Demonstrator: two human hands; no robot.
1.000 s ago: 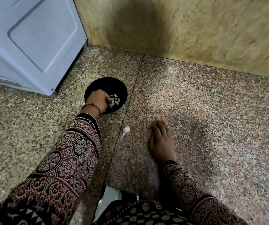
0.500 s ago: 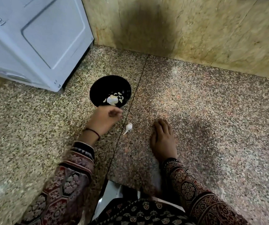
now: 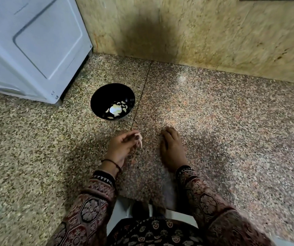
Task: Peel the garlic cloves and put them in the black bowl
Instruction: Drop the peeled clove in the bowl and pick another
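The black bowl (image 3: 98,98) stands on the speckled stone counter and holds several peeled garlic cloves (image 3: 116,109) in its bottom. In front of it, my left hand (image 3: 122,146) curls its fingertips round an unpeeled garlic clove (image 3: 140,141) lying on the counter by the slab seam. My right hand (image 3: 172,148) rests flat on the counter to the right of the clove, fingers straight, holding nothing.
A white appliance (image 3: 34,45) stands at the back left, close to the bowl. A tan stone wall (image 3: 204,32) runs along the back. The counter's front edge (image 3: 142,201) lies just below my wrists.
My left hand drew back from the bowl toward me and closed its fingers on the loose clove on the counter. My right hand stayed flat in place.
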